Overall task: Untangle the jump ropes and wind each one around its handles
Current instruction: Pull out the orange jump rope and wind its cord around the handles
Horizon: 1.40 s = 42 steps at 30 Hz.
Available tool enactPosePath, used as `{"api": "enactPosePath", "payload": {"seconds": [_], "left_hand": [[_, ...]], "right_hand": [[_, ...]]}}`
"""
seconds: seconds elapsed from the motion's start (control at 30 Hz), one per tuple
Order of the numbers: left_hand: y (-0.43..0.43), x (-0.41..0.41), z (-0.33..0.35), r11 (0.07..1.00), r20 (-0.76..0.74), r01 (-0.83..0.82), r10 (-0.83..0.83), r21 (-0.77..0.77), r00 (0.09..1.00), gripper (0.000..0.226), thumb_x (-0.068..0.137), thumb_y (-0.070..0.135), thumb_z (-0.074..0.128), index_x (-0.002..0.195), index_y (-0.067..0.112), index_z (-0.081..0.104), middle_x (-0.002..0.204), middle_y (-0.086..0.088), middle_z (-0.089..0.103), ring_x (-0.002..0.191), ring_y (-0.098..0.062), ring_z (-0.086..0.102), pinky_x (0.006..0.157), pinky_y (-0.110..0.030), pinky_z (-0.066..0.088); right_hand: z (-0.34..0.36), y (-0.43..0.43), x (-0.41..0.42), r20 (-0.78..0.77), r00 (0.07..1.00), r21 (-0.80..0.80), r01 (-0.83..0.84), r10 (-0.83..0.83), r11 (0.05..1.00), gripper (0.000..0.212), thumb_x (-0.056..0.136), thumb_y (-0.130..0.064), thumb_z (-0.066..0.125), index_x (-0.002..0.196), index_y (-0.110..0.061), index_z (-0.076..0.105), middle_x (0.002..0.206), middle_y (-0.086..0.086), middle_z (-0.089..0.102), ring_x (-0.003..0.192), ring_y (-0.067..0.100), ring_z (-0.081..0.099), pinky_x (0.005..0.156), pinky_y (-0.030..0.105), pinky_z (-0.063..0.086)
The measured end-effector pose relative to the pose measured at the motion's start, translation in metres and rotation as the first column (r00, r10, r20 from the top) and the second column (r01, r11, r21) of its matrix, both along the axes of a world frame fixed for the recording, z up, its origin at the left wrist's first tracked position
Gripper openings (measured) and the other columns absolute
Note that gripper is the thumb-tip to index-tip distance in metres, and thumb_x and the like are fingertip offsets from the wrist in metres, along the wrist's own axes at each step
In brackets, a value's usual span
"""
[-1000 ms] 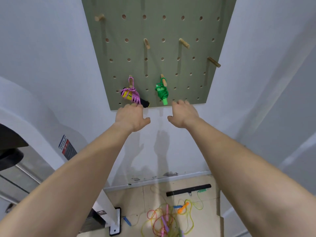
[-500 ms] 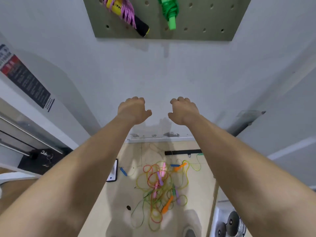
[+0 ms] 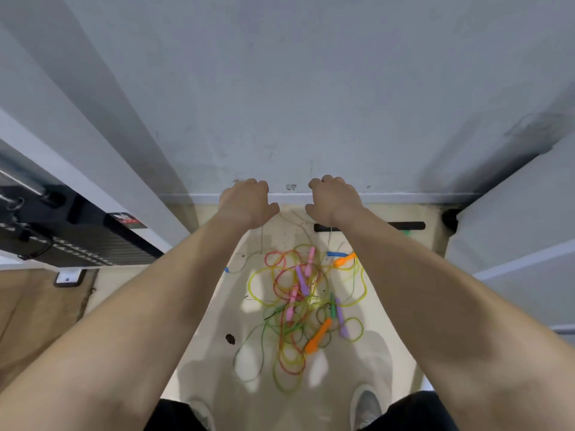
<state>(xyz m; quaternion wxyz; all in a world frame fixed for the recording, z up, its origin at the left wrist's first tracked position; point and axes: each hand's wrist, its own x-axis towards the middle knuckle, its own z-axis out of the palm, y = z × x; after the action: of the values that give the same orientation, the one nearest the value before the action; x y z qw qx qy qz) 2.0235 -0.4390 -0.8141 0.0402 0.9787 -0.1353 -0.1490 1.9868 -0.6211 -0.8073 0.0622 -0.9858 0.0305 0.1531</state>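
A tangled heap of jump ropes (image 3: 298, 309) lies on the pale floor between my forearms, with yellow, red and green cords looping over each other. Orange handles (image 3: 318, 335), pink handles (image 3: 309, 261), purple handles (image 3: 301, 279) and a blue handle (image 3: 336, 254) stick out of the heap. My left hand (image 3: 247, 202) and my right hand (image 3: 334, 199) hang in the air well above the heap, fingers loosely curled, holding nothing.
A grey wall (image 3: 295, 104) stands ahead with a skirting strip at its foot. A black bar (image 3: 404, 226) lies on the floor by the wall. A black machine (image 3: 62, 237) is at the left, a white cabinet (image 3: 513, 228) at the right. My shoes (image 3: 365, 405) are below.
My view has dropped from the green pegboard with two wound ropes down to the floor. Both hands came down from the board and now hover above the tangled heap, still holding nothing.
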Motion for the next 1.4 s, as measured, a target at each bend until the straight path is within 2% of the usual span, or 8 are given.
{"api": "enactPosePath", "payload": {"seconds": [0.3,0.47,0.77,0.93,1.07,1.17,1.23,1.4], "left_hand": [[0.012,-0.061,-0.141,1.000,-0.009,0.026,-0.026,0.010,1.000,0.052,0.094,0.051,0.051,0.134,0.019,0.054,0.136,-0.006,0.053,0.125,-0.029,0.050,0.096,-0.040,0.044],[0.034,-0.132,-0.151,0.999,-0.011,-0.002,0.001,-0.047,1.000,0.049,0.093,0.048,0.051,0.131,0.019,0.056,0.133,-0.006,0.053,0.124,-0.028,0.051,0.093,-0.039,0.045],[0.078,-0.250,-0.165,0.994,-0.078,-0.033,0.025,-0.108,0.997,0.045,0.093,0.041,0.054,0.129,0.016,0.060,0.132,-0.013,0.055,0.122,-0.032,0.053,0.099,-0.042,0.047],[0.087,-0.269,-0.205,0.993,-0.190,-0.083,0.066,-0.083,0.980,0.040,0.094,0.038,0.053,0.127,0.017,0.060,0.129,-0.009,0.056,0.116,-0.028,0.055,0.095,-0.038,0.048],[0.080,-0.274,-0.251,0.995,-0.262,-0.050,0.027,-0.084,0.965,0.039,0.095,0.035,0.052,0.128,0.014,0.059,0.126,-0.009,0.059,0.096,-0.028,0.059,0.086,-0.036,0.051],[0.071,-0.278,-0.292,0.995,-0.331,-0.049,0.017,-0.089,0.944,0.038,0.094,0.035,0.054,0.126,0.014,0.059,0.125,-0.008,0.060,0.112,-0.026,0.057,0.091,-0.038,0.050],[0.063,-0.279,-0.320,0.994,-0.381,-0.044,0.004,-0.097,0.924,0.037,0.095,0.034,0.054,0.126,0.013,0.060,0.125,-0.007,0.059,0.114,-0.026,0.056,0.089,-0.036,0.048],[0.034,-0.276,-0.387,0.987,-0.504,-0.082,0.001,-0.140,0.864,0.017,0.088,0.027,0.054,0.094,0.014,0.062,0.096,-0.005,0.063,0.097,-0.028,0.063,0.067,-0.033,0.046]], "right_hand": [[-0.145,0.020,-0.063,-0.041,0.999,-0.012,0.023,-0.024,1.000,0.054,0.095,-0.034,0.054,0.144,-0.015,0.044,0.142,0.011,0.046,0.132,0.032,0.040,0.103,0.045,0.038],[-0.158,0.038,-0.136,-0.027,0.996,0.032,0.086,-0.085,0.996,0.054,0.093,-0.033,0.055,0.142,-0.015,0.045,0.142,0.012,0.046,0.132,0.033,0.041,0.103,0.044,0.038],[-0.169,0.076,-0.251,-0.012,0.999,0.041,0.037,-0.036,0.998,0.054,0.094,-0.036,0.055,0.143,-0.015,0.045,0.142,0.012,0.048,0.132,0.034,0.044,0.101,0.046,0.042],[-0.210,0.071,-0.272,-0.102,0.991,0.084,0.093,-0.085,0.992,0.059,0.096,-0.031,0.053,0.151,-0.017,0.037,0.149,0.011,0.044,0.136,0.033,0.041,0.106,0.046,0.039],[-0.266,0.056,-0.285,-0.196,0.969,0.116,0.174,-0.149,0.978,0.053,0.094,-0.031,0.053,0.144,-0.016,0.045,0.144,0.008,0.049,0.130,0.034,0.047,0.101,0.046,0.045],[-0.313,0.048,-0.294,-0.295,0.937,0.116,0.227,-0.185,0.967,0.048,0.094,-0.029,0.051,0.140,-0.015,0.048,0.140,0.011,0.052,0.127,0.035,0.051,0.098,0.046,0.047],[-0.344,0.043,-0.295,-0.338,0.921,0.132,0.250,-0.193,0.959,0.044,0.094,-0.025,0.049,0.137,-0.014,0.050,0.137,0.013,0.053,0.125,0.035,0.052,0.099,0.047,0.048],[-0.410,0.027,-0.281,-0.412,0.891,0.135,0.267,-0.191,0.954,0.038,0.095,-0.018,0.052,0.133,-0.019,0.053,0.135,0.008,0.048,0.121,0.034,0.052,0.096,0.047,0.050]]}}
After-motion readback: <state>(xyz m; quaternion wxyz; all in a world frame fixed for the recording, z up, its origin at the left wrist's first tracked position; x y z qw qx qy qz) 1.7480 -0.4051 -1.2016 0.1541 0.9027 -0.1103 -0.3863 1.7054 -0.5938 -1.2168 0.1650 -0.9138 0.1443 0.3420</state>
